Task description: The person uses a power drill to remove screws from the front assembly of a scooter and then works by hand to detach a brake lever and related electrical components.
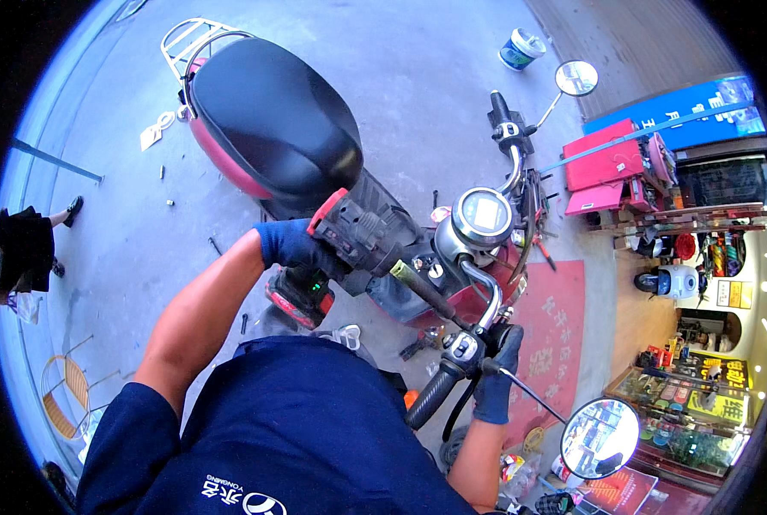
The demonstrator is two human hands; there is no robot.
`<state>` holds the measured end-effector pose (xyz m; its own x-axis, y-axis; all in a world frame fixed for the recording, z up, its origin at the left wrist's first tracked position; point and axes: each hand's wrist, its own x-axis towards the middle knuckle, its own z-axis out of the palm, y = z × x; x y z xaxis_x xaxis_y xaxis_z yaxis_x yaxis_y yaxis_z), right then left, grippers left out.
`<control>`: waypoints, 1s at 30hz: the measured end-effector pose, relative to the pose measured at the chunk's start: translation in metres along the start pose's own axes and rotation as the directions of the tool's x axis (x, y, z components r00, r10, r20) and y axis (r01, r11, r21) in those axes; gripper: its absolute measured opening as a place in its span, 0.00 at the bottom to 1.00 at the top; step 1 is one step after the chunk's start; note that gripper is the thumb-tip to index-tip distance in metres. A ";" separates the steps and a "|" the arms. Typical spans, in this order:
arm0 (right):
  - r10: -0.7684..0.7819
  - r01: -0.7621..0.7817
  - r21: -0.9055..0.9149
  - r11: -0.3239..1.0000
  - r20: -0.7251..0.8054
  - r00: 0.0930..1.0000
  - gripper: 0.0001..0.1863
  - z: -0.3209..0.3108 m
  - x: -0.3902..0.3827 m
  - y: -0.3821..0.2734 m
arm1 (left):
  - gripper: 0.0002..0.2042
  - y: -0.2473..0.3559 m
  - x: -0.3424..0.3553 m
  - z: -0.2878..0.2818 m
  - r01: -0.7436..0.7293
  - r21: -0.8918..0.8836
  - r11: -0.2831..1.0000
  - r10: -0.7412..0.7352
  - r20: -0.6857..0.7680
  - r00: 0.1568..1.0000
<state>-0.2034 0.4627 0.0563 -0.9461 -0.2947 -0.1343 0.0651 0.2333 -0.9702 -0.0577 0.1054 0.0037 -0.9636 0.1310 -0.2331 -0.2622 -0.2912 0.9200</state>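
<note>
The left hand (pixel 297 246) is gripping a red-and-black cordless impact wrench (pixel 362 230), whose dark shaft (pixel 430 296) is pointing toward the chrome handlebar (pixel 496 296) of a red scooter (pixel 272 112). The right hand (pixel 497 378) is curving beside the switch housing (pixel 462 348); what its partly hidden grip is holding, one cannot tell. The step in hand is apparently lining up tool and handlebar; the next move is seemingly calling for 2 steady hands.
</note>
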 end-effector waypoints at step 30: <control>0.146 -0.146 -0.004 0.989 0.023 0.989 0.22 -0.004 0.000 -0.001 | 0.18 0.002 0.011 -0.004 0.124 -0.072 0.990 -0.123 0.019 0.992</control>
<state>-0.2043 0.4664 0.0579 -0.9189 -0.2784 -0.2794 0.2017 0.2772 -0.9394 -0.0690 0.1025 0.0014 -0.9228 0.1837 -0.3386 -0.3828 -0.3399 0.8590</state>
